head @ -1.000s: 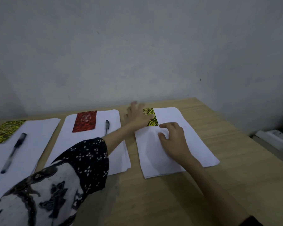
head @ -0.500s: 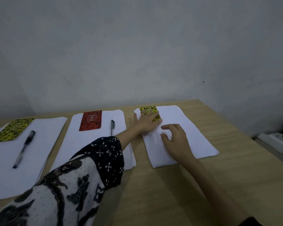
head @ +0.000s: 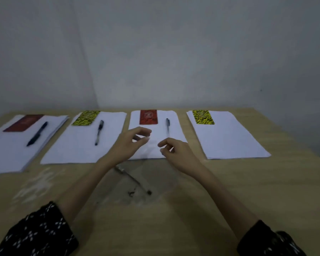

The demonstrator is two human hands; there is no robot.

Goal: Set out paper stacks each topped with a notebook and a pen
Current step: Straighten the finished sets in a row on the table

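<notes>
Four paper stacks lie in a row across the counter [head: 174, 209], long axes running toward the wall. The right stack [head: 229, 137] carries only a yellow notebook [head: 203, 117] at its far left corner, lengthwise. My left hand [head: 129, 143] and right hand [head: 175, 150] hover mid-frame, fingers loosely curled, holding nothing.

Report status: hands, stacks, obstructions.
Left hand and right hand open, empty, above third stack. Fourth stack has notebook, no pen. Nothing in the way.
</notes>
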